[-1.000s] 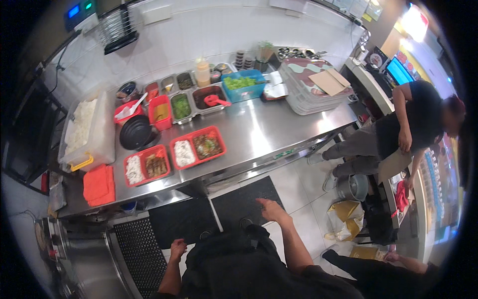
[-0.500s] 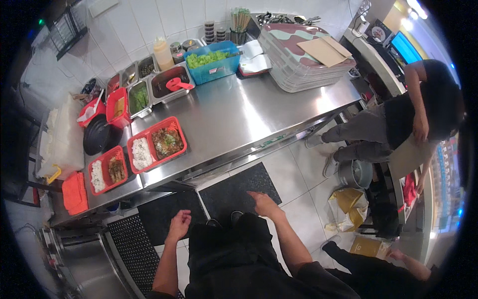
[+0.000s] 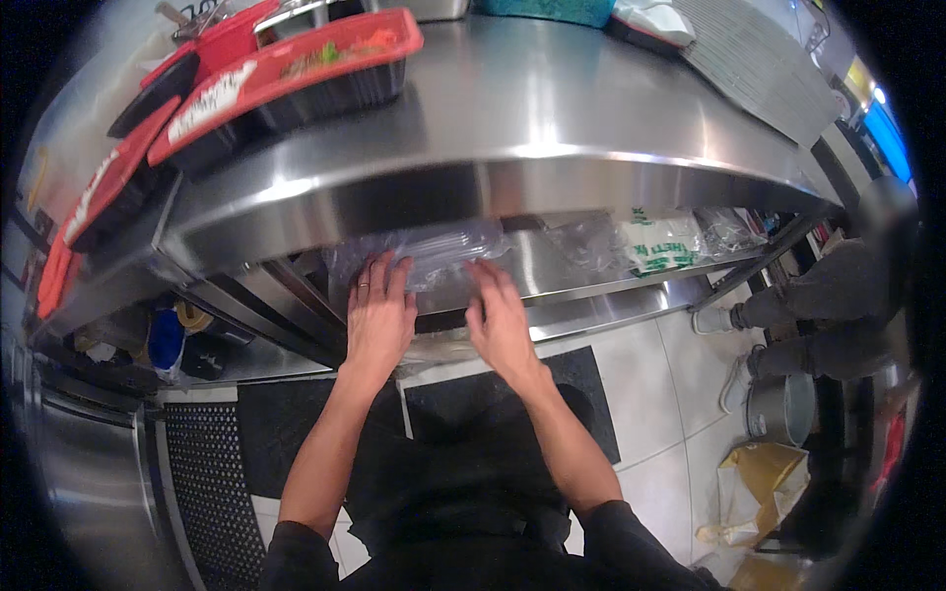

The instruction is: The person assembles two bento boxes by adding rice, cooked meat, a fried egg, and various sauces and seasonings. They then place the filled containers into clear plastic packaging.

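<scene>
The left hand (image 3: 381, 315) and right hand (image 3: 501, 320) are half-opened — fingertips set against a clear plastic-wrapped package (image 3: 448, 246) on a steel undershelf (image 3: 537, 264); any grip cannot be told. It is overhung by a shiny steel countertop (image 3: 562, 103). White rice (image 3: 212, 100) is held in a rectangular red-rimmed black tray (image 3: 370, 87).

The bench (image 3: 591, 108) before you is smooth, glossy metal. Below its edge you have packs (image 3: 448, 241) of clear, shiny, wrinkled plastic. The meal trays (image 3: 360, 84) look like smooth plastic; your sleeves (image 3: 301, 554) are matt cloth, the floor mat (image 3: 281, 424) matt black.
</scene>
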The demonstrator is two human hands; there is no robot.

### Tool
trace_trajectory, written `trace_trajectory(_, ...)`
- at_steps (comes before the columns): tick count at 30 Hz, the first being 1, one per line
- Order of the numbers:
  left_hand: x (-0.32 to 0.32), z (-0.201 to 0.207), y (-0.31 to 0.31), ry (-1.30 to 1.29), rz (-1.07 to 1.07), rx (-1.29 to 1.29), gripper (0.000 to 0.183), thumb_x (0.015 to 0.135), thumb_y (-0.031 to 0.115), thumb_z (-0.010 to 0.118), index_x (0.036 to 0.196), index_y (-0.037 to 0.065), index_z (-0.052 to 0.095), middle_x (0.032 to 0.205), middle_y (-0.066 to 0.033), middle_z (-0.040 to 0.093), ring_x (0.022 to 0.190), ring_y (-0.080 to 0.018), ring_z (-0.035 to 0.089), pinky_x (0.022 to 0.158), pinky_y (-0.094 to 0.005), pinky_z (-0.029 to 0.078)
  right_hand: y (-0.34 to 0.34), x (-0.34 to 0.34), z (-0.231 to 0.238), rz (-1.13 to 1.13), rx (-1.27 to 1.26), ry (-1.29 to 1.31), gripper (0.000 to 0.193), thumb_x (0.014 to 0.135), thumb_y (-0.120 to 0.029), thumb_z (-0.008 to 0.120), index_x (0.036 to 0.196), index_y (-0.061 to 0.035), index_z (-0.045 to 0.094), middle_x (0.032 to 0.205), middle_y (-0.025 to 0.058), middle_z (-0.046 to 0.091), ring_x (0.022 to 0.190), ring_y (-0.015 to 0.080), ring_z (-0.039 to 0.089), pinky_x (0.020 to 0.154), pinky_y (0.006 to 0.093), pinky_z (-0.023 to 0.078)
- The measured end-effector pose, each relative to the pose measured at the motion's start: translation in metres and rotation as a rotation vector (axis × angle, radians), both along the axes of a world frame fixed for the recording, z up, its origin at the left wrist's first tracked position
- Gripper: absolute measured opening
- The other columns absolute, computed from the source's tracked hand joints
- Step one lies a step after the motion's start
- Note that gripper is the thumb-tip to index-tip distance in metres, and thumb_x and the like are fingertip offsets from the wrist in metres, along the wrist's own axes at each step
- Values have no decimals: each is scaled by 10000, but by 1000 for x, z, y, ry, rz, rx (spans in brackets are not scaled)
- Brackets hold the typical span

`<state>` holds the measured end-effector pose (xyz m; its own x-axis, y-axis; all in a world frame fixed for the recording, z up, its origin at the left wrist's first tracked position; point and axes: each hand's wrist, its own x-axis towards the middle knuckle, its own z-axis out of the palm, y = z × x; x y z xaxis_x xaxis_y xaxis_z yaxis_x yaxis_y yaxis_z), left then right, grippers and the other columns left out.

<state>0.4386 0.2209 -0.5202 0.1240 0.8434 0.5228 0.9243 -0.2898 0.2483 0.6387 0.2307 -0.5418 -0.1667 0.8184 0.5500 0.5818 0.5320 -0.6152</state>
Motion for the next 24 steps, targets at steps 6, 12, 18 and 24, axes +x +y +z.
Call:
trace_trajectory(6,-6,-22,0,-45,8,136,353,904,213,729,1216,58,674,1298,-133,609,1288,-362,546,1116,-509,424,42,17,-16,-138,170,42,332,923,-11,667,1253,-46,668,1200,209,628,1117,371,638,942,426,540)
trace_trajectory(12,29,15,21,-21,-167,271,292,924,222,718,1162,54,697,1213,-124,663,1187,-374,602,1011,-488,485,70,37,-11,-15,-58,284,194,984,-40,684,1176,-15,684,1039,85,672,919,136,673,752,278,571)
trace_trajectory(18,62,12,56,8,-279,42,273,944,173,648,1171,29,695,1161,-156,679,1090,-359,669,966,-470,514,77,37,-33,182,-298,733,261,981,-73,716,1225,-8,648,1035,45,705,901,116,665,808,270,565)
trace_trajectory(24,78,17,81,47,-253,-144,192,930,193,667,1018,44,752,1138,-190,699,1032,-376,694,908,-490,542,78,57,-27,331,-533,933,344,981,-137,733,1270,6,613,1047,86,717,943,144,672,864,289,556)
